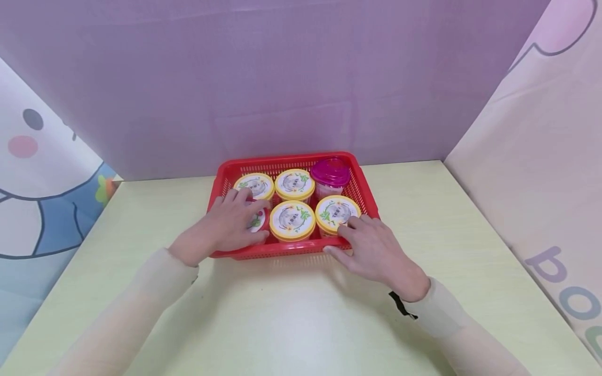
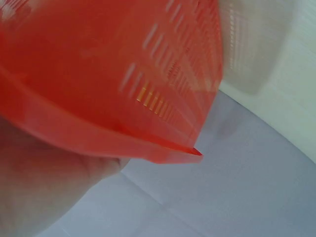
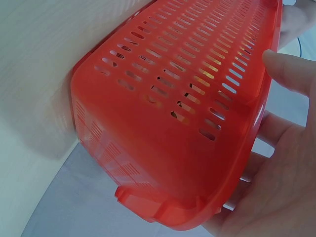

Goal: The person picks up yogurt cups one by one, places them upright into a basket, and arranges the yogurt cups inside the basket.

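Observation:
A red plastic basket point(image 1: 282, 253) with slotted walls holds several round tubs. My left hand point(image 1: 223, 222) reaches over its left front corner, thumb and fingers around a red-rimmed tub point(image 1: 258, 221); the hand hides most of that tub. At the right front corner, my right hand point(image 1: 371, 248) grips the basket's rim. In the right wrist view the right thumb point(image 3: 289, 69) lies against the outer wall, with the other fingers beyond the rim. A yellow-lidded tub point(image 1: 336, 213) sits right by those fingertips. The left wrist view shows mostly the basket's wall point(image 2: 98, 64).
More yellow-lidded tubs point(image 1: 292, 220) stand in the basket, and a cup with a purple domed lid point(image 1: 331, 172) is in its back right corner. The basket rests on a pale table point(image 1: 291, 313), near a purple cloth backdrop point(image 1: 282, 94). Printed cloths point(image 1: 541, 172) hang at both sides.

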Available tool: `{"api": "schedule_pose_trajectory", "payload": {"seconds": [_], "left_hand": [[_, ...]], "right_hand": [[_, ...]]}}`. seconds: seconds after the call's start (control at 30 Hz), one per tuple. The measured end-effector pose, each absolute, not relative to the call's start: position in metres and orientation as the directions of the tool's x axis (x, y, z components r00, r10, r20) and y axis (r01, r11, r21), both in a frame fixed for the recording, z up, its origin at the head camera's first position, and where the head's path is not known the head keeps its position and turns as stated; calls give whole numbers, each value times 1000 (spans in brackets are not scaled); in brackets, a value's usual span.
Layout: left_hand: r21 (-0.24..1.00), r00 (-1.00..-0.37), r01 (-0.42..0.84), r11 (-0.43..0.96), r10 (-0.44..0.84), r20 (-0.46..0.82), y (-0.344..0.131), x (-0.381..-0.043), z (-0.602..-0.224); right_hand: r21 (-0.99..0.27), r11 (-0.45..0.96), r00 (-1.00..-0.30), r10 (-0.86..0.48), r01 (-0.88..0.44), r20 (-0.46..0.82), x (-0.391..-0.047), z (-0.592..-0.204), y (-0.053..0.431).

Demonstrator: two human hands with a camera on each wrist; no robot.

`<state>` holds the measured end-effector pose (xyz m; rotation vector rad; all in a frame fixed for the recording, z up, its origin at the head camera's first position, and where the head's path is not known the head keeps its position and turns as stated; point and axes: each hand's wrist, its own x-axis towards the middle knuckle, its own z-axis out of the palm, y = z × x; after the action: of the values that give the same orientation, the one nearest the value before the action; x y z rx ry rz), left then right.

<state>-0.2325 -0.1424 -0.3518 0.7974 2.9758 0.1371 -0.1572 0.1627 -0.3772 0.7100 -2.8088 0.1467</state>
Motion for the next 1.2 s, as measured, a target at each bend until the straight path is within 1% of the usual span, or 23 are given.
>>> {"api": "schedule_pose_trajectory", "payload": {"seconds": [0.53, 0.9, 1.07, 1.2], "left_hand": [[102, -870, 474, 875, 483, -101, -144, -233, -353], [107, -877, 449, 887, 460, -139, -141, -230, -350], [91, -877, 443, 892, 452, -162, -140, -227, -348], [161, -882, 419, 894, 442, -160, -143, -225, -347]], "right_hand": [[-43, 879, -858, -451, -474, 246, -156, -377, 163], [-32, 872, -843, -461, -488, 275, -156, -378, 164], [-32, 880, -857, -454, -475, 245, -155, -376, 165], [-61, 886, -874, -440, -460, 207, -154, -373, 167]]}}
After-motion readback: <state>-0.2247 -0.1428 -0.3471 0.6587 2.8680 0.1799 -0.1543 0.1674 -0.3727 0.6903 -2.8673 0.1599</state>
